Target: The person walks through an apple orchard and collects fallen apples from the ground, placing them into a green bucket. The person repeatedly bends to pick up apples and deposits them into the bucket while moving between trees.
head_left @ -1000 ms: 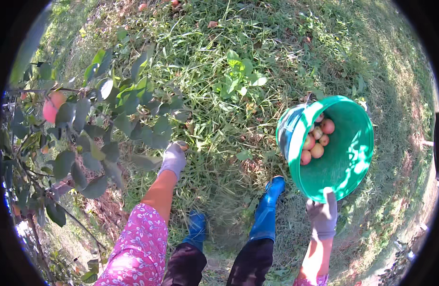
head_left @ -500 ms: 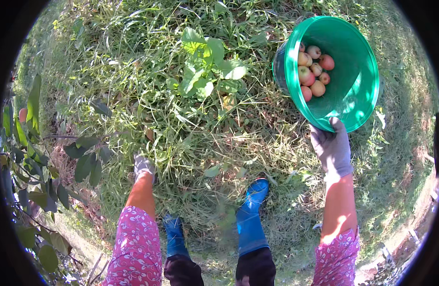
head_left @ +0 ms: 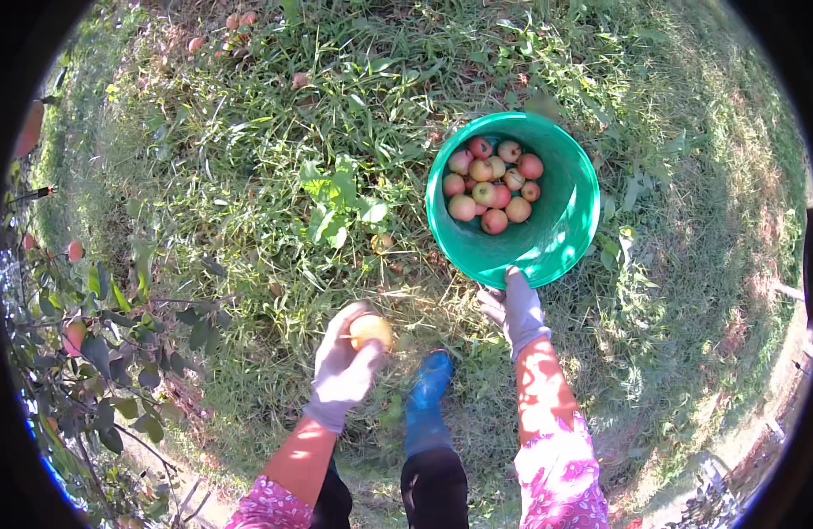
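My gloved left hand point(head_left: 345, 361) is closed around a yellowish apple point(head_left: 371, 332), held low over the grass and left of the bucket. With my gloved right hand point(head_left: 519, 310) I grip the near rim of a green bucket point(head_left: 561, 234), thumb over the lip and fingers outside. The bucket tilts so that its open mouth shows. Inside, against its left side, lie several red and yellow apples point(head_left: 483, 194).
At the left hangs a leafy branch point(head_left: 107, 353) bearing a few apples, one of them a reddish apple point(head_left: 74, 337). Fallen apples point(head_left: 241, 19) lie in the grass at the far left. A broad-leaved weed point(head_left: 336, 207) grows left of the bucket. My blue boot point(head_left: 430, 388) stands below it.
My left hand has come up from the grass and now holds an apple. My right hand and the bucket appear further left and lower, and the bucket's mouth faces me more.
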{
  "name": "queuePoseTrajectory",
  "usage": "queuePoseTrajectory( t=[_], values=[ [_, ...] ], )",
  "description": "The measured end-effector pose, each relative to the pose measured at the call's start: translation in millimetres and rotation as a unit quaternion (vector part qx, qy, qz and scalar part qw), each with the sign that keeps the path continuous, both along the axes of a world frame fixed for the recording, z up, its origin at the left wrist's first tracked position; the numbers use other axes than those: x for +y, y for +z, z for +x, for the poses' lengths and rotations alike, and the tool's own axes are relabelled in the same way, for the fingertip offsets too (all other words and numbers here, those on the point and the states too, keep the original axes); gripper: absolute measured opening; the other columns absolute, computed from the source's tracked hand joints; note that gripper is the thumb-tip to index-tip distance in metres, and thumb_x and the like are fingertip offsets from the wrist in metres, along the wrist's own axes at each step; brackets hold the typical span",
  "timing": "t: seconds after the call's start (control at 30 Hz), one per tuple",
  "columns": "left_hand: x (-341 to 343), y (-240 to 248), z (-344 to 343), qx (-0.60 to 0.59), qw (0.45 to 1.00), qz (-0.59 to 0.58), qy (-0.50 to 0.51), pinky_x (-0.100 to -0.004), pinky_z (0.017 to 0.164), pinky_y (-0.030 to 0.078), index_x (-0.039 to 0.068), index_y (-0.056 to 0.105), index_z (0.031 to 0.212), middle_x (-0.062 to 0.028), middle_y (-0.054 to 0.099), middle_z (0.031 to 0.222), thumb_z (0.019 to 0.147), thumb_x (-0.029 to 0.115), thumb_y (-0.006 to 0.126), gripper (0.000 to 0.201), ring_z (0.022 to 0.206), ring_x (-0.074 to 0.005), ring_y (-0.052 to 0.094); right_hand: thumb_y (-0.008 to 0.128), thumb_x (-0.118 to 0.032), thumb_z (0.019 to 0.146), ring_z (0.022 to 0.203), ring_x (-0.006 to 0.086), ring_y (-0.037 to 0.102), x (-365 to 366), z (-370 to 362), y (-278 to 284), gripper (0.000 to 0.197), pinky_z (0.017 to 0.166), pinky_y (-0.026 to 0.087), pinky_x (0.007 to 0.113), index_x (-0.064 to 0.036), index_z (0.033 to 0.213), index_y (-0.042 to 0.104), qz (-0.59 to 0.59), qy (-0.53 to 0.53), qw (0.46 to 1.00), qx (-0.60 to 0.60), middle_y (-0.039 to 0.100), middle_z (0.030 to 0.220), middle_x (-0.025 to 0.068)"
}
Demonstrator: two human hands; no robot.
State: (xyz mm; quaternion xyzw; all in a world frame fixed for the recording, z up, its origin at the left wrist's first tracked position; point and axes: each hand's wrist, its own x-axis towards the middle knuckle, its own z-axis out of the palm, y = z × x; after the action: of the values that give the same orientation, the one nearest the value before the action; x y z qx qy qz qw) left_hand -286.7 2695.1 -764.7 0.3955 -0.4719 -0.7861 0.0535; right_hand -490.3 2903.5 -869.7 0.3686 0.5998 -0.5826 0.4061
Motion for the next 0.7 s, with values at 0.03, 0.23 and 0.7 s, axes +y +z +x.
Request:
queuePoseTrajectory(
  t=[0.03,0.23,0.7],
  values=[
    [14.3,6.4,-36.3,-0.039,0.992,-0.088,-0.076,-0.0347,0.096,0.057,0.004,0.044,0.153,-0.0140,0.061,0.130,0.093,0.017,0.077,0.070,0.112,-0.0221,0.065,0.063,-0.051,0.102,0.109,0.0311,0.072,3.9,-0.8,11.7,0.063,0.079,0.059,0.045,-0.0124,0.149,0.048,-0.001,-0.001,1.000,0.004,0.067,0.132,0.0109],
    [7.1,-39.4,-80.8,-0.160,0.969,-0.125,-0.143,-0.0323,0.090,0.055,0.002,0.064,0.138,-0.0074,0.068,0.118,0.103,0.020,0.066,0.039,0.100,-0.0148,0.067,0.073,-0.043,0.099,0.115,0.0215,0.062,50.9,-58.5,15.9,0.082,0.097,0.049,0.035,-0.0060,0.160,0.033,0.086,-0.053,0.973,0.207,0.062,0.136,0.0093],
    [-73.5,-259.5,-126.9,-0.551,0.732,-0.206,-0.345,-0.0454,0.104,0.053,0.004,0.060,0.141,-0.0269,0.067,0.136,0.087,0.061,0.070,0.079,0.127,-0.0424,0.065,0.060,-0.023,0.105,0.104,0.0222,0.063,24.4,-134.2,-14.0,0.040,0.097,0.049,0.038,0.0012,0.137,0.060,0.284,-0.009,0.877,0.388,0.069,0.121,0.0134]
  ],
)
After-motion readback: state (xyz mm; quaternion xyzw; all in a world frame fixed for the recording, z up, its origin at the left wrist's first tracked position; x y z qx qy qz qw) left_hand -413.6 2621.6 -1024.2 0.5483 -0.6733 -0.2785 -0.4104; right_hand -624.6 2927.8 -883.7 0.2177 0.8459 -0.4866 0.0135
